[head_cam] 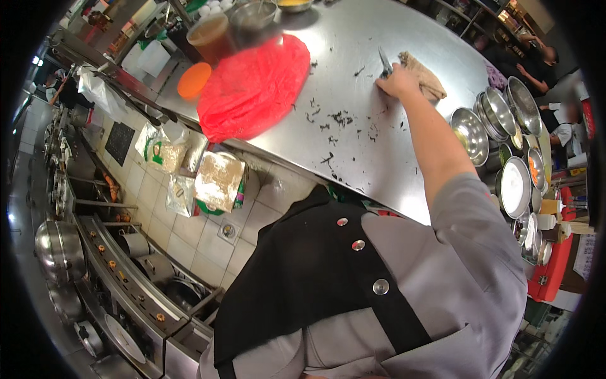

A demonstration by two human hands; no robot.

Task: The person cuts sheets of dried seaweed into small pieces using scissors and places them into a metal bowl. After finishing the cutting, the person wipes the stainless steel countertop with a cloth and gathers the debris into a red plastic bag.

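My right hand (401,82) reaches out over a stainless steel table (360,156). Its fingers are closed around the dark handle of a bladed metal tool (383,58), perhaps scissors, whose tip points away from me. A folded brown cloth (423,78) lies just right of the hand. Dark, shrivelled scraps (342,118) are scattered across the steel between the hand and the near edge. To the left, a large red plastic bag (258,87) is spread on the table and reaches its edge. My left hand is out of view.
Stacked steel bowls (468,135) and food-filled containers crowd the right end. An orange lid (194,80) and a tub of brown liquid (208,35) stand behind the bag. Packages (220,180) sit low at left, near a floor drain (228,231). A cooking range (123,270) is lower left. People are at far right.
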